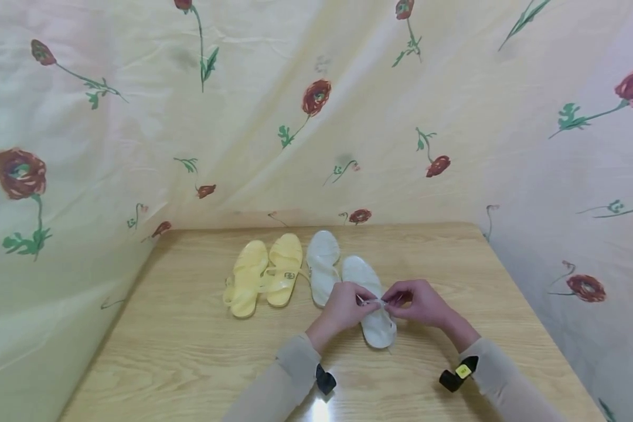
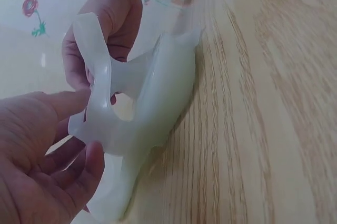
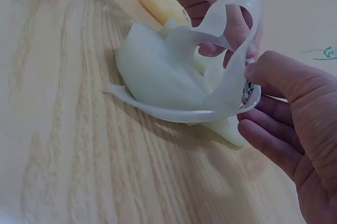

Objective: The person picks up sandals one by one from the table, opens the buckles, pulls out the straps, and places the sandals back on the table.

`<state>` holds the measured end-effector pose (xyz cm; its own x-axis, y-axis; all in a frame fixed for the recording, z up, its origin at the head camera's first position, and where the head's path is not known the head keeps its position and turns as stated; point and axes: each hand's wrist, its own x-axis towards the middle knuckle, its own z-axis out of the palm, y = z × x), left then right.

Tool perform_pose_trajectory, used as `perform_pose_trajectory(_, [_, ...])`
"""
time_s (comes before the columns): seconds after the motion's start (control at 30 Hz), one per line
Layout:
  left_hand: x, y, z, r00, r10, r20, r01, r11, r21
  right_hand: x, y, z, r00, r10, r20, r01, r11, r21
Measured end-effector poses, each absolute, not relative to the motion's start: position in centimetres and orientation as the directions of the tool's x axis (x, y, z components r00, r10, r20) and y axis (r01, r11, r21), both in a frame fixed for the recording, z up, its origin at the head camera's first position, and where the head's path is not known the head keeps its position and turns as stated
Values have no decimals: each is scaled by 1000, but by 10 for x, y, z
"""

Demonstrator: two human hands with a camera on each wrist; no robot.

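A white sandal (image 1: 378, 334), milky and rubbery-looking, lies on the wooden table between both hands. My left hand (image 1: 343, 306) pinches its strap from the left, while my right hand (image 1: 421, 302) pinches the strap from the right. Fingertips of the two hands almost meet above the sole. The right wrist view shows a small shiny buckle (image 3: 247, 92) by the right thumb, partly hidden. Seen from the left wrist, the strap (image 2: 98, 81) stands raised in a loop over the sandal. A second white sandal (image 1: 323, 249) sits just left of my left hand.
Two yellow sandals (image 1: 249, 258) lie side by side farther left on the wooden table (image 1: 190, 351). Flowered cloth (image 1: 253, 117) hangs behind the table and along both sides. Dark wrist cameras (image 1: 325, 380) are strapped to both sleeves.
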<state>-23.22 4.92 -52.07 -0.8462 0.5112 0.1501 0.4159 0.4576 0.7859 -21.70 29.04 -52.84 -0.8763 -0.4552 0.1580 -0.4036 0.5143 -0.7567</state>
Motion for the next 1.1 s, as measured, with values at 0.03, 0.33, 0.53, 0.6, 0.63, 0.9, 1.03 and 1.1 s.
perform_pose_trajectory(0.03, [-232, 49, -521, -847, 510, 151, 418, 463, 781, -217, 290, -529, -878, -452, 156, -399, 513, -760])
perform_pose_trajectory(0.33, [-233, 47, -527, -853, 484, 192, 431, 448, 783, -216, 288, -541, -885, -414, 212, -411, 480, -775])
perform_pose_trajectory(0.53, [-230, 47, -530, -873, 455, 177, 393, 442, 806, -215, 288, -549, -873, -403, 276, -456, 471, -756])
perform_pose_trajectory(0.6, [-228, 48, -529, -878, 447, 173, 389, 454, 802, -214, 288, -550, -871, -400, 284, -461, 470, -752])
perform_pose_trajectory(0.63, [-227, 49, -528, -878, 446, 173, 391, 460, 797, -213, 287, -551, -870, -400, 288, -465, 469, -751])
perform_pose_trajectory(0.9, [-226, 60, -514, -838, 524, 150, 468, 550, 691, -210, 287, -544, -877, -391, 280, -455, 488, -745])
perform_pose_trajectory(1.03, [-223, 62, -504, -823, 554, 125, 490, 581, 650, -207, 286, -540, -880, -391, 269, -446, 486, -752])
perform_pose_trajectory(1.1, [-222, 62, -501, -815, 566, 124, 503, 585, 636, -205, 286, -539, -881, -388, 270, -444, 485, -753])
